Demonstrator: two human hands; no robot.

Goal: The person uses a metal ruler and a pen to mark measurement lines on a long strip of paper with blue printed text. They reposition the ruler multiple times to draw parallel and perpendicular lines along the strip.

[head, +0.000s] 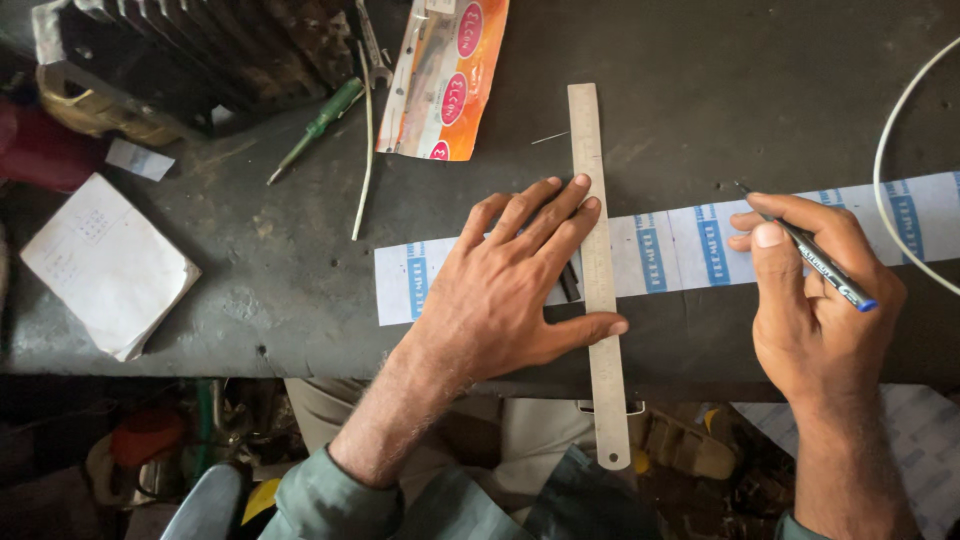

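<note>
Left hand flat on the ruler, right hand gripping the pen over the paper strip.

The left hand (505,290) is spread wide, fingers splayed, palm down on the white paper strip (690,245), fingertips and thumb pressing against the steel ruler (598,270) that lies straight across the strip and overhangs the near edge of the dark workbench (280,260). The right hand (815,300) is curled tight around a black pen (815,258), its tip just above the strip's far edge, well to the right of the ruler. A green screwdriver (318,128), an orange packet (445,75) and a folded paper (108,265) lie off to the left; a white cable (885,190) loops across the strip at right.
</note>
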